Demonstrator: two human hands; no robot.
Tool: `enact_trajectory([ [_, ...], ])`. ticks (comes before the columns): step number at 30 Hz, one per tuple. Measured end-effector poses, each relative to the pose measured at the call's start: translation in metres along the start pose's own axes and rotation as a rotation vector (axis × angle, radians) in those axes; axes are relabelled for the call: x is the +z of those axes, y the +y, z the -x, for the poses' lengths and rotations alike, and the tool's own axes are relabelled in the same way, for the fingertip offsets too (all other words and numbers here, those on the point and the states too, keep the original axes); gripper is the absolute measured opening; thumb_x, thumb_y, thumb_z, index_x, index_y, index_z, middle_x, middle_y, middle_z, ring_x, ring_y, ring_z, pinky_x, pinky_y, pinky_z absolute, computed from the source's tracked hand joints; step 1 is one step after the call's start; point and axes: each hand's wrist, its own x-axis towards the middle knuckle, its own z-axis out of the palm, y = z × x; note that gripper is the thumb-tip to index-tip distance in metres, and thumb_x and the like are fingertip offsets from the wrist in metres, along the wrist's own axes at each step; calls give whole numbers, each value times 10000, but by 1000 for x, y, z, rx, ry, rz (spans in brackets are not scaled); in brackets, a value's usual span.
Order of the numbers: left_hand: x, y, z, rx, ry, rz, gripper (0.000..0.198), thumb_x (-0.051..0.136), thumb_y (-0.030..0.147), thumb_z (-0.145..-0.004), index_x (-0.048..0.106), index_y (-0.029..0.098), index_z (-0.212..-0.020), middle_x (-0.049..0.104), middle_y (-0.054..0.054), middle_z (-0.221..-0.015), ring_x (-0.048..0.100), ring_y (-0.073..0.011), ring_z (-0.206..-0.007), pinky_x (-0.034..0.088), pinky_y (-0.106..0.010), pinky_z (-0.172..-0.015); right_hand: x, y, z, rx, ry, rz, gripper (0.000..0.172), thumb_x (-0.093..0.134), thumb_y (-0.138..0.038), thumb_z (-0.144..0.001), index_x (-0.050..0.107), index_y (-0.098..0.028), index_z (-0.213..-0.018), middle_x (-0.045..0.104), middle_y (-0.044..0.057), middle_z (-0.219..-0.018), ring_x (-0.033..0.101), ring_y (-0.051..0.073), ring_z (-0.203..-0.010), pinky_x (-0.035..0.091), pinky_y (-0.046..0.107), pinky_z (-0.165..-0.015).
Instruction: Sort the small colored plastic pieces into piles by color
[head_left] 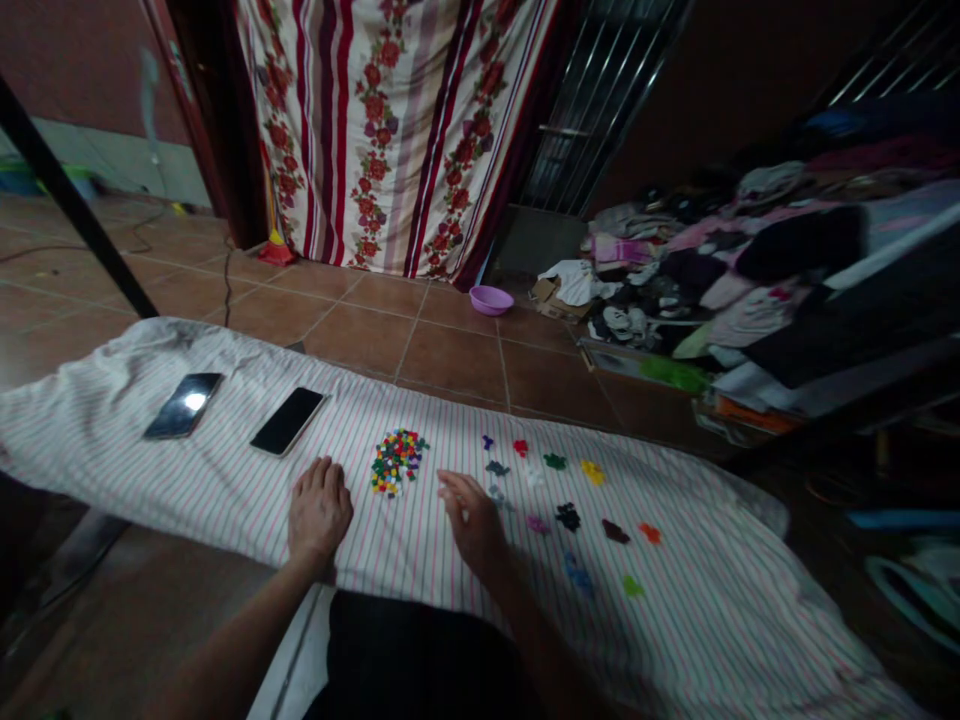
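My left hand (320,508) rests palm down on the striped cloth, its fingers lying on it, just left of a mixed pile of small coloured cubes (397,462). My right hand (472,520) is over the cloth to the right of that pile. Its fingers are loosely bent with a gap at the thumb, and no object shows in them. Farther right lie small single-colour groups, among them red pieces (520,448), dark green pieces (555,461), yellow pieces (592,472), black pieces (568,516), brown pieces (616,531), orange pieces (649,533), blue pieces (578,575) and lime pieces (633,586).
Two phones, a dark phone (288,421) and a shiny phone (184,405), lie left of the pile. Beyond the cloth-covered surface (420,560) are a purple basin (491,299) on the tiled floor, a floral curtain (405,130) and heaped clothes (720,260) at right.
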Motion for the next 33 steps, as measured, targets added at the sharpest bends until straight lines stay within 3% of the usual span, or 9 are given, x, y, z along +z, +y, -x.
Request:
enact_trajectory([
  [4, -3, 1, 0, -8, -5, 42, 361, 405, 219, -906, 639, 124, -1164, 639, -176, -1293, 541, -300, -1266, 392, -462, -1062, 65, -14, 34, 115, -70, 25, 394, 423, -218, -899, 672, -253, -1203, 701, 76, -1084, 665, 216, -984, 552, 366, -897],
  [8, -8, 1, -1, 2, -65, 56, 407, 392, 222, -901, 637, 130, -1213, 607, -165, -1359, 483, -317, -1335, 356, -479, -1099, 89, -4, 43, 144, -25, 64, 415, 398, -239, -921, 648, -231, -1251, 684, 88, -1016, 651, 219, -944, 547, 370, -883],
  [13, -9, 0, -1, 110, -183, 84, 467, 377, 273, -921, 599, 176, -1321, 540, -129, -1454, 408, -313, -1412, 292, -494, -1155, 90, 3, 35, 217, -31, 11, 465, 360, -237, -942, 593, -224, -1345, 644, 54, -917, 612, 171, -771, 550, 282, -710],
  [18, -1, -3, 1, 138, -248, 60, 541, 340, 354, -952, 500, 150, -1426, 446, -163, -1522, 346, -334, -1452, 238, -523, -1177, 90, -11, 30, 284, -93, 189, 487, 357, -166, -936, 607, -241, -1347, 619, 66, -996, 615, 178, -870, 509, 288, -822],
  [25, -1, -3, -1, 138, -235, 31, 532, 343, 385, -954, 527, 165, -1401, 490, -160, -1492, 384, -327, -1429, 274, -515, -1158, 88, -23, 25, 331, -150, 338, 484, 388, -180, -959, 580, -336, -1376, 613, 47, -1030, 621, 193, -944, 469, 286, -855],
  [33, -4, 29, -1, -2, -169, -71, 472, 372, 270, -905, 588, 121, -1297, 535, -174, -1442, 421, -369, -1388, 311, -538, -1128, 86, -33, 13, 323, -257, 497, 441, 384, -215, -997, 560, -362, -1373, 615, 45, -1098, 634, 163, -927, 456, 260, -806],
])
